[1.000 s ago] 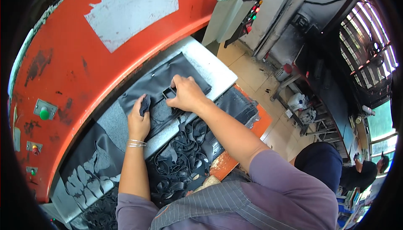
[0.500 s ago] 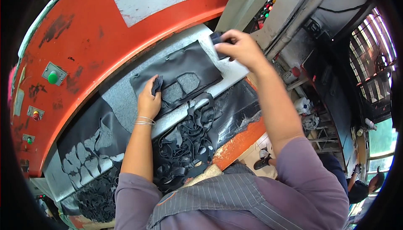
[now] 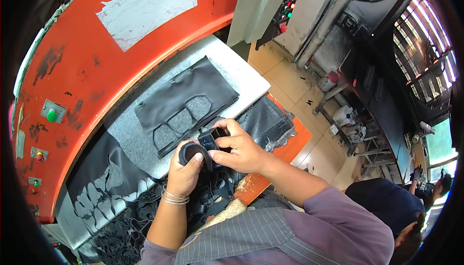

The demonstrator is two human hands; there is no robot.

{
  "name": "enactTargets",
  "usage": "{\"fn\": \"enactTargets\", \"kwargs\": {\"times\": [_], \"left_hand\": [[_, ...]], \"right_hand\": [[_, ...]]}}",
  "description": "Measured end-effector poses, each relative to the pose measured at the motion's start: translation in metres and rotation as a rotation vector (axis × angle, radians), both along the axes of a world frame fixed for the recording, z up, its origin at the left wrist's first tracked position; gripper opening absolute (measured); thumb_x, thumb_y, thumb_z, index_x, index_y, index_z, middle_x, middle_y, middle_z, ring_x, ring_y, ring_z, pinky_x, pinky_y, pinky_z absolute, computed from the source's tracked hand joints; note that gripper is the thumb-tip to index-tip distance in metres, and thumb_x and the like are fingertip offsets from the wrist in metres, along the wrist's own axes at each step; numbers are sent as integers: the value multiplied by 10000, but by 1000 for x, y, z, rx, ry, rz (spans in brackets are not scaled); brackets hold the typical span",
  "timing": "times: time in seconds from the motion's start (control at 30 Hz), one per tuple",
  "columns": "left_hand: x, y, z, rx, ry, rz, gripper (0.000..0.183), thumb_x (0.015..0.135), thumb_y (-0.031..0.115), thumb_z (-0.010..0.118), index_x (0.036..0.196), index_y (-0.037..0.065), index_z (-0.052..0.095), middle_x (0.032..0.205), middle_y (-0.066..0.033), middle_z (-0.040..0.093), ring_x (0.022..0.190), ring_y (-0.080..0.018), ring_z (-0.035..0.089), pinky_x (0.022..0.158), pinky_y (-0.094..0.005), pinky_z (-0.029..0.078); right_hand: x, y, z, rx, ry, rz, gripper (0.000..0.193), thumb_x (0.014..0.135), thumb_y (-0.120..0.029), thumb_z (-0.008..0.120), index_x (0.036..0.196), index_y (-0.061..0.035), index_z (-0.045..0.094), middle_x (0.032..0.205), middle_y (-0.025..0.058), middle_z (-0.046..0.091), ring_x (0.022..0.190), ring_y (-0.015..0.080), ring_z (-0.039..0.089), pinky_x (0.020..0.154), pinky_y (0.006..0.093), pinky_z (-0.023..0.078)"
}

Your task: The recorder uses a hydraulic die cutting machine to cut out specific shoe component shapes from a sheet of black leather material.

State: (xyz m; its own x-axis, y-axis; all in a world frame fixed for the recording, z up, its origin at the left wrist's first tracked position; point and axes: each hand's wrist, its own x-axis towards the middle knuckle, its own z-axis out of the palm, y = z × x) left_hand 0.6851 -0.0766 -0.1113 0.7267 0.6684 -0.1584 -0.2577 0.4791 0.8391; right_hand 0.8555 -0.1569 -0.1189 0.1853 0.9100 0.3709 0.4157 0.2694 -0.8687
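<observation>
My left hand (image 3: 180, 178) is closed round a small stack of curved black leather pieces (image 3: 189, 153), thumb on top. Against it, my right hand (image 3: 244, 150) grips a dark, hollow, hard-edged thing that looks like a cutting die (image 3: 209, 140). Both hands meet above the front edge of the pale cutting bed (image 3: 249, 79). Just beyond them lies a folded black leather sheet (image 3: 186, 88) with three rounded cut-outs, grey showing through.
An orange press (image 3: 96, 38) with buttons arches over the bed's far side. More cut leather (image 3: 104, 154) lies at left, with tangled black scraps (image 3: 125, 226) along the front. An orange ledge (image 3: 295, 139) borders the bed at right. Another person (image 3: 382, 202) is at far right.
My right hand has come in from the bed's far right end with the dark thing. My left hand has drawn back from the leather with its pieces, uncovering the cut-outs. The view has shifted.
</observation>
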Motion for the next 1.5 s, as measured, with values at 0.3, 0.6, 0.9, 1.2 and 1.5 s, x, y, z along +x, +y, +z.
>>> {"fn": "enactTargets", "kwargs": {"times": [0.3, 0.6, 0.9, 1.2, 1.5], "left_hand": [[16, 39, 14, 648, 486, -228, 471, 788, 165, 717, 1211, 41, 553, 1108, -132, 623, 1053, -243, 595, 935, -326, 440], [76, 67, -25, 1176, 775, -401, 439, 797, 275, 692, 1124, -7, 611, 1486, -247, 285, 1425, -378, 161, 1136, -519, 87], [86, 79, -34, 1153, 723, -399, 415, 782, 245, 709, 1112, 20, 600, 1526, -248, 207, 1440, -374, 129, 1137, -507, 64], [94, 83, -26, 1117, 743, -444, 328, 770, 185, 717, 1060, 75, 611, 1540, -169, 246, 1458, -323, 108, 1141, -504, 32], [95, 86, -29, 1105, 747, -404, 335, 771, 200, 729, 1065, 77, 626, 1520, -164, 297, 1452, -311, 153, 1139, -499, 22]], "right_hand": [[87, 64, 23, -315, -239, -313, 403, 705, -294, 746, 956, -30, 573, 946, 175, 601, 916, 323, 544, 824, 405, 447], [93, 111, -11, -398, -479, -267, 573, 733, -311, 753, 1178, -40, 512, 1109, 196, 602, 1012, 315, 554, 869, 368, 446], [161, 85, -41, -260, 230, 107, 773, 768, 76, 556, 1465, -67, 253, 1443, 133, 404, 1353, 218, 384, 1045, 343, 348], [165, 87, -46, -251, -299, 45, 763, 765, 4, 539, 1470, -107, 271, 1312, 152, 565, 1344, 261, 393, 1113, 355, 226], [157, 82, -31, -391, -134, -286, 479, 818, -76, 530, 1286, 20, 488, 1005, 192, 671, 943, 289, 658, 818, 383, 506]]}}
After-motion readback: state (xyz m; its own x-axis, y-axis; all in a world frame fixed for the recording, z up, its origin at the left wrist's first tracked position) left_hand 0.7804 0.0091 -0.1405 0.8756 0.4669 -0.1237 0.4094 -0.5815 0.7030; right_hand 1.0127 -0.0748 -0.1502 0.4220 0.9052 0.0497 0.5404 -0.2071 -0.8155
